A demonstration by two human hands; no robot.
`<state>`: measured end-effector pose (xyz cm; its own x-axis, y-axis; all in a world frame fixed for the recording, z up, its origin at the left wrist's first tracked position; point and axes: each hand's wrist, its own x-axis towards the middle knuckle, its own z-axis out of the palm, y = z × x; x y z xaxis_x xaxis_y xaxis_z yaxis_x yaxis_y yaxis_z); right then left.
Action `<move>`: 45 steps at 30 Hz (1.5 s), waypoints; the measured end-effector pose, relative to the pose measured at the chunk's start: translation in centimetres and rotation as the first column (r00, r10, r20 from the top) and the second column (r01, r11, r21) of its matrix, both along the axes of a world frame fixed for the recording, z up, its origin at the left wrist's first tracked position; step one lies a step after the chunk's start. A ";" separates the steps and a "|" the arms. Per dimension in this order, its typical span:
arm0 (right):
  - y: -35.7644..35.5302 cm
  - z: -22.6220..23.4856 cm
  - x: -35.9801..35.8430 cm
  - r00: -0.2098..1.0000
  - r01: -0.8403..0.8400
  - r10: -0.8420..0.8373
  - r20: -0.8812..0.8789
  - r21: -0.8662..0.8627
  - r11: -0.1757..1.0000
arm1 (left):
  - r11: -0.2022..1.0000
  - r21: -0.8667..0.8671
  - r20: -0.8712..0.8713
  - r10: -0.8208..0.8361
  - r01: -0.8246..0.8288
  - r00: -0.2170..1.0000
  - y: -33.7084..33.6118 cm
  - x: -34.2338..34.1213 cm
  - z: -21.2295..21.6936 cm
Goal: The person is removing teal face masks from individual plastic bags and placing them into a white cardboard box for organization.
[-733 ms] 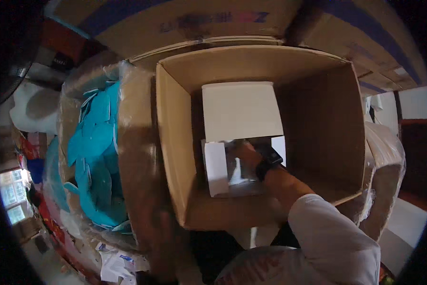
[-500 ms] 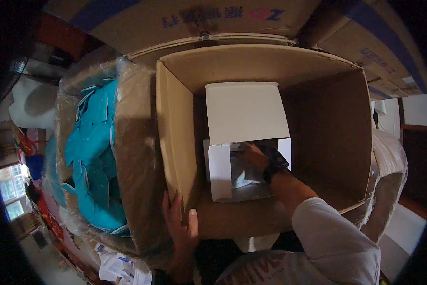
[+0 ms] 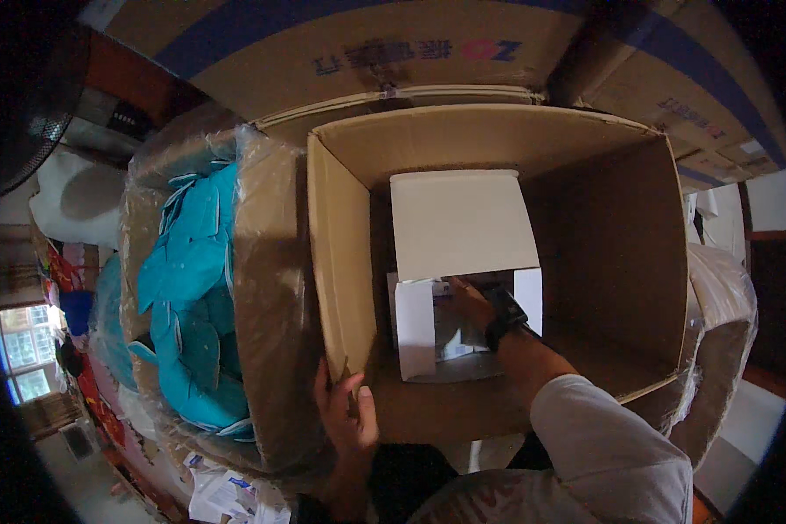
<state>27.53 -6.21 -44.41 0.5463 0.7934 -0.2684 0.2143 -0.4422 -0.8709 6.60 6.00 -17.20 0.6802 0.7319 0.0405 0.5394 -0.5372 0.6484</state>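
Note:
A large open cardboard box [image 3: 624,218] stands in front of me. Inside it sits a smaller white box [image 3: 415,336], its lid flap [image 3: 463,223] raised toward the far side. My right hand [image 3: 473,304] reaches into the white box, a dark watch [image 3: 505,319] on the wrist. Its fingertips go into shadow under the flap, so their grip is hidden. Around them lie dim grey and whitish contents [image 3: 458,345] that I cannot make out. At the near left corner, my left hand [image 3: 349,415] grips the cardboard box's edge between thumb and fingers.
Left of the cardboard box, a plastic-lined carton [image 3: 275,306] holds many teal padded pieces [image 3: 187,288]. Larger closed cartons [image 3: 428,44] stand along the far side. Another plastic-wrapped carton [image 3: 720,349] is at the right. White printed packaging [image 3: 227,493] lies low at the left.
The view has shifted, so the boxes appear slightly lower and further right. My right hand stays inside the white box; my left fingers now curl more closely over the cardboard edge.

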 end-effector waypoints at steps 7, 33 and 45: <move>0.5 2.5 0.9 0.998 0.022 -0.012 0.068 -0.154 0.988 | 1.000 0.005 0.019 0.001 -0.001 1.000 0.0 0.4 0.3; -15.0 42.5 -9.2 0.973 0.081 -0.108 0.204 0.138 0.987 | 0.841 -0.154 0.282 -0.466 0.518 0.839 -9.2 1.9 16.6; -16.4 47.9 -12.8 0.647 -0.579 0.621 0.443 -0.244 0.778 | 0.523 0.366 -0.062 -0.812 0.770 0.581 -12.8 -5.9 20.3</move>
<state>14.75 -22.56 3.45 0.0268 0.9827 -0.1831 0.8264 -0.1248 -0.5491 0.75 -6.78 3.13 0.9478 -0.1799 0.2633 -0.2719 -0.8874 0.3723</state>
